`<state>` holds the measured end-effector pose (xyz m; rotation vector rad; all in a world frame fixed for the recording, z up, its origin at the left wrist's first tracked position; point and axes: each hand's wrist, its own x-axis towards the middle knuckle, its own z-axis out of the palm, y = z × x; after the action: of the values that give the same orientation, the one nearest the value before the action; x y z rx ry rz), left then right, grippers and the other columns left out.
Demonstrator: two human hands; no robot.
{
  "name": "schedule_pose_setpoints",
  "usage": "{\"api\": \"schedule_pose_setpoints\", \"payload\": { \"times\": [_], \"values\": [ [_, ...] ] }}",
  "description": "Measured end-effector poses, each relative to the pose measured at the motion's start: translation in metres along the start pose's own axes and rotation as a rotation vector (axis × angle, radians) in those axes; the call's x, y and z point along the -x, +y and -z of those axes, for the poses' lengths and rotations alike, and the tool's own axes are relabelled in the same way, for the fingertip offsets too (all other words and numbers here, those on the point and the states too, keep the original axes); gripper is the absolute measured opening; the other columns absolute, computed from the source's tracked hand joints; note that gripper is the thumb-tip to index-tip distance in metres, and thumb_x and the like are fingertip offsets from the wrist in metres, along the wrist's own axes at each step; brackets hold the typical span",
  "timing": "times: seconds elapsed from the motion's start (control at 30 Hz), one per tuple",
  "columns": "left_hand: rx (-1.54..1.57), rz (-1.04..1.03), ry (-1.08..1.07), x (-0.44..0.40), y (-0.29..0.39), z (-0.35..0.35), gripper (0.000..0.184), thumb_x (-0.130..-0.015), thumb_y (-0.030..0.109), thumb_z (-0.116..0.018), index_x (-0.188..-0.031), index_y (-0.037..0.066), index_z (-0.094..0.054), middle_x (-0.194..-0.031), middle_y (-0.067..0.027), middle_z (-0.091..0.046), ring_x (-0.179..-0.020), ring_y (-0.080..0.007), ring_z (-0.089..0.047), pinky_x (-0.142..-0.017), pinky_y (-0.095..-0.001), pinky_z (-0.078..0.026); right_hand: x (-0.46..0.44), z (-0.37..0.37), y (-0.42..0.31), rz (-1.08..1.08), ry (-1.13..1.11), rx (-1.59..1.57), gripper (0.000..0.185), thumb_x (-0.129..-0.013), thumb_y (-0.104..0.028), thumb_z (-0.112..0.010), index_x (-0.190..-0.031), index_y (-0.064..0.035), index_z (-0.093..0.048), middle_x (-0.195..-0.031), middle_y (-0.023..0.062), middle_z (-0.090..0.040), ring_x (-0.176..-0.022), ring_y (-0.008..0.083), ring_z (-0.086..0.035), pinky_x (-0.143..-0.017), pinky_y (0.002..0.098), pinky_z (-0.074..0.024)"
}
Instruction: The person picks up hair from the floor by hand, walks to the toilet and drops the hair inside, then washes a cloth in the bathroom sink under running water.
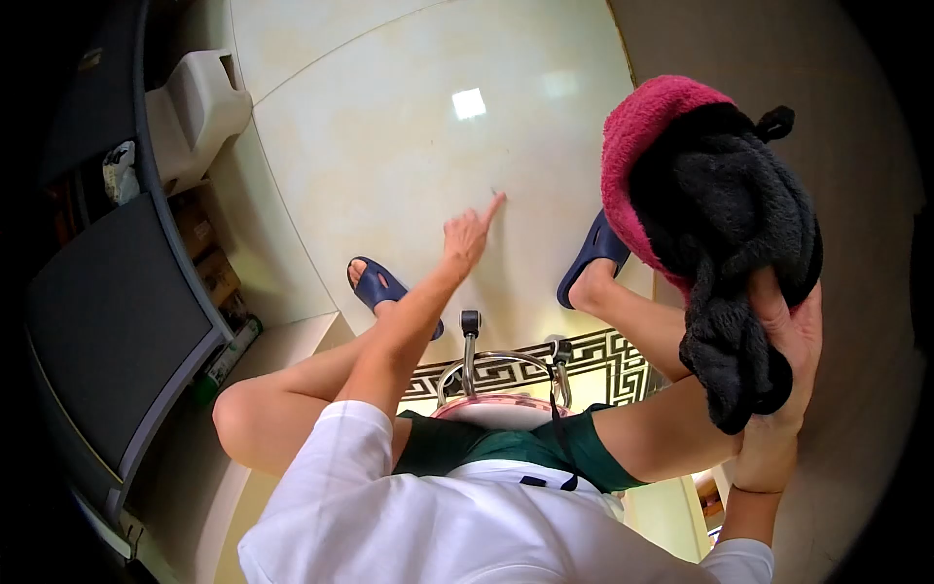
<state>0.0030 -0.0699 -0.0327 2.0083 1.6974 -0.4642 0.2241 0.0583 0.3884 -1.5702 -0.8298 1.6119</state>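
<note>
Here, my right hand (800,341) grips the black-and-pink fleece cloth (725,185), held up beside my right leg (644,329); my left hand (467,237), empty, points its index finger over the tiled floor (379,146), other fingers curled.

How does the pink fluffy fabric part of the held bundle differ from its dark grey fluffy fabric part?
The pink fluffy fabric part curves like a band; the dark grey fluffy fabric part is bunched in folds. The right hand has its thumb on the dark grey part, not on the pink part. Both look fuzzy.
</note>
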Motion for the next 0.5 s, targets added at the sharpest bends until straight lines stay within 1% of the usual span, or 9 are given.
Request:
{"api": "schedule_pose_setpoints", "payload": {
  "times": [0.07,0.2,0.27,0.33,0.4,0.5],
  "values": [
    [0.012,0.053,-0.002,-0.009,-0.015,0.018,0.087,-0.077,0.005,-0.054,-0.144,0.034,-0.007,-0.079,-0.0088,-0.057,-0.062,-0.0242,-0.060,-0.056,-0.0377,-0.047,-0.002,0.002,0.000,-0.011,-0.053,-0.018,0.036,-0.086,-0.014,-0.060,-0.116,0.0016,-0.048,-0.106,0.0142,-0.059,-0.092,0.0197,-0.062,-0.079,0.0300,-0.0523],
    [0.064,0.179,-0.018,-0.023,-0.030,0.042,0.086,-0.077,0.004,-0.053,-0.144,0.033,-0.006,-0.081,-0.0101,-0.057,-0.064,-0.0261,-0.061,-0.056,-0.0383,-0.047,-0.005,0.004,0.000,-0.008,0.018,0.021,0.036,-0.086,-0.015,-0.060,-0.116,0.0015,-0.048,-0.105,0.0138,-0.059,-0.090,0.0193,-0.062,-0.078,0.0290,-0.0522],
    [0.050,0.211,-0.039,-0.029,-0.044,0.051,0.087,-0.077,0.004,-0.053,-0.144,0.033,-0.005,-0.082,-0.0108,-0.058,-0.066,-0.0267,-0.062,-0.057,-0.0387,-0.047,-0.004,0.002,0.001,-0.003,0.051,-0.007,0.037,-0.086,-0.015,-0.060,-0.116,0.0019,-0.048,-0.105,0.0135,-0.059,-0.089,0.0192,-0.062,-0.077,0.0284,-0.0523],
    [0.035,0.244,-0.058,-0.028,-0.059,0.056,0.086,-0.078,0.004,-0.052,-0.144,0.032,-0.005,-0.084,-0.0123,-0.059,-0.068,-0.0267,-0.063,-0.057,-0.0388,-0.047,-0.004,0.003,0.001,-0.009,0.011,0.004,0.037,-0.086,-0.015,-0.060,-0.117,0.0020,-0.048,-0.105,0.0133,-0.059,-0.089,0.0191,-0.062,-0.077,0.0280,-0.0522],
    [0.072,0.254,-0.070,-0.023,-0.072,0.057,0.085,-0.078,0.005,-0.050,-0.144,0.033,-0.003,-0.085,-0.0137,-0.060,-0.067,-0.0288,-0.062,-0.058,-0.0405,-0.047,-0.004,0.003,-0.001,-0.018,-0.017,0.010,0.038,-0.086,-0.015,-0.060,-0.117,0.0018,-0.047,-0.106,0.0130,-0.059,-0.089,0.0190,-0.062,-0.077,0.0279,-0.0522],
    [0.072,0.265,-0.067,-0.024,-0.074,0.059,0.085,-0.079,0.006,-0.049,-0.144,0.032,-0.002,-0.085,-0.0144,-0.060,-0.066,-0.0301,-0.061,-0.058,-0.0410,-0.046,-0.006,0.001,-0.005,-0.033,-0.003,-0.018,0.037,-0.086,-0.015,-0.060,-0.117,0.0012,-0.047,-0.106,0.0128,-0.059,-0.089,0.0189,-0.063,-0.077,0.0281,-0.0526]
  ]
}}
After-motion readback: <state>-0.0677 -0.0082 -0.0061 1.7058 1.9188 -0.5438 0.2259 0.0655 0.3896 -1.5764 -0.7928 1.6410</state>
